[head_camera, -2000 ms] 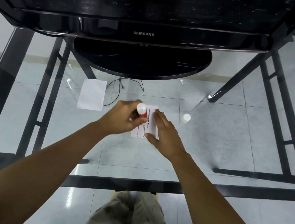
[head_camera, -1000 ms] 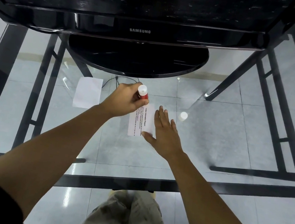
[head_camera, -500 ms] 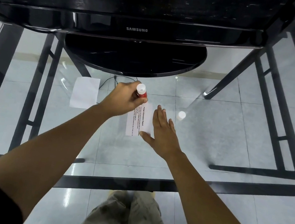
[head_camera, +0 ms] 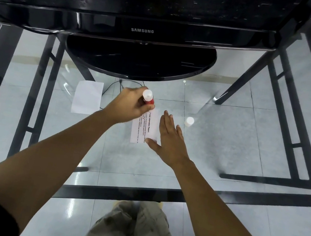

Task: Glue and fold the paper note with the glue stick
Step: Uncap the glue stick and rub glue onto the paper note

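Note:
A white paper note (head_camera: 144, 128) with printed lines lies flat on the glass table. My left hand (head_camera: 131, 106) grips a red glue stick (head_camera: 148, 97) with a white end, held at the note's far left corner. My right hand (head_camera: 169, 138) lies flat with fingers spread, pressing the note's right edge and near corner. The stick's lower tip is hidden behind my left fingers.
A white cap (head_camera: 189, 121) stands on the glass table (head_camera: 228, 142) right of the note. A second blank white sheet (head_camera: 87, 97) lies to the left. A black monitor base (head_camera: 140, 57) and a black cable (head_camera: 118, 87) sit behind the note.
My left hand moved the glue stick from over the note's middle up to its far left corner. My right hand slid to the note's right edge and flattened.

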